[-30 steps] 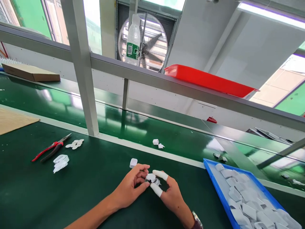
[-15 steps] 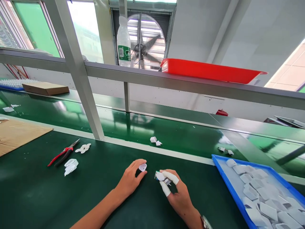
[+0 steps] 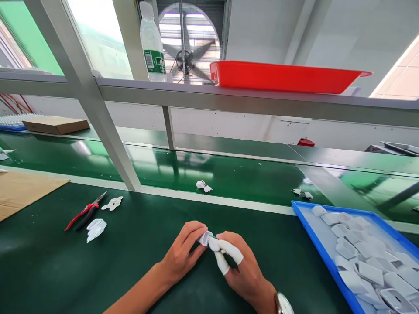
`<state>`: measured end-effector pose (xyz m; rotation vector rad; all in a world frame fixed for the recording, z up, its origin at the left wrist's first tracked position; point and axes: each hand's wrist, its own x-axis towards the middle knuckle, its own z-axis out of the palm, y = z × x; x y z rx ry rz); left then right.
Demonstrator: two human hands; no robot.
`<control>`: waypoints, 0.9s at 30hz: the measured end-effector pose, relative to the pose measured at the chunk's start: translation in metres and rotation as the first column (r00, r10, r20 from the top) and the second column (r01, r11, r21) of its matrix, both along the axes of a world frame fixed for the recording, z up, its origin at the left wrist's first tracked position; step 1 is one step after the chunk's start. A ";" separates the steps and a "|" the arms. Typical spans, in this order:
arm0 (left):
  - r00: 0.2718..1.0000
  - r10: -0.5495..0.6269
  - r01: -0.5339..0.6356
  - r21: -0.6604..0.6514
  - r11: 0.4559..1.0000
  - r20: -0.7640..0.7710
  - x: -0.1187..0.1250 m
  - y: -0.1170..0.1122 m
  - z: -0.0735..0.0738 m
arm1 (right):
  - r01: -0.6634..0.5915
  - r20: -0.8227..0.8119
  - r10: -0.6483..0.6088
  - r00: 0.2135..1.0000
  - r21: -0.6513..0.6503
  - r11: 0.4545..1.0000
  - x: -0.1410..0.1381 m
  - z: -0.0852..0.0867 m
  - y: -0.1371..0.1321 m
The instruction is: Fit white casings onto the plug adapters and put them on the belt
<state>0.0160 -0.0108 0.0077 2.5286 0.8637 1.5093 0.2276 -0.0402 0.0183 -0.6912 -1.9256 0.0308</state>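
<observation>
My left hand (image 3: 187,248) pinches a small white plastic housing (image 3: 204,238), its open end turned toward the right. Fingers of my right hand (image 3: 240,261), thumb and forefinger in white finger cots, grip a small white charger insert (image 3: 214,244) with a sliver of green circuit board. The insert's front end meets the mouth of the housing; how deep it sits I cannot tell. Both hands are just above the dark green mat (image 3: 137,266). To the right, a blue-rimmed tray (image 3: 322,257) holds several white plastic housings (image 3: 369,272).
Red-handled pliers (image 3: 87,212) lie at left beside white plastic pieces (image 3: 112,203) and another white stack (image 3: 96,230). Behind a pale ledge, small white parts (image 3: 203,186) rest on the green belt (image 3: 235,174). A metal post (image 3: 108,135) rises at left; cardboard (image 3: 29,192) lies beyond.
My hands have come together, bringing the insert to the housing's mouth. The housing has turned its open end to the right. The view has shifted slightly.
</observation>
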 end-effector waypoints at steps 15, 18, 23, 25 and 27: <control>0.999 -0.033 0.033 0.014 0.999 -0.019 -0.002 -0.002 0.006 | 0.093 0.182 -0.094 0.979 0.014 0.996 0.006 -0.016 -0.005; 0.999 -0.043 0.043 0.000 0.999 -0.030 -0.003 -0.002 0.003 | 0.110 0.209 -0.107 0.972 -0.006 0.994 0.006 -0.018 -0.007; 0.997 -0.049 0.047 -0.028 0.998 -0.057 -0.005 -0.002 -0.002 | 0.121 0.234 -0.119 0.965 0.005 0.993 0.005 -0.020 -0.008; 0.996 -0.050 0.048 -0.036 0.998 -0.067 -0.006 -0.002 -0.002 | 0.126 0.238 -0.120 0.964 -0.007 0.992 0.005 -0.019 -0.007; 0.995 -0.056 0.054 -0.037 0.998 -0.076 -0.006 -0.002 -0.001 | 0.130 0.233 -0.122 0.965 -0.019 0.991 0.004 -0.018 -0.007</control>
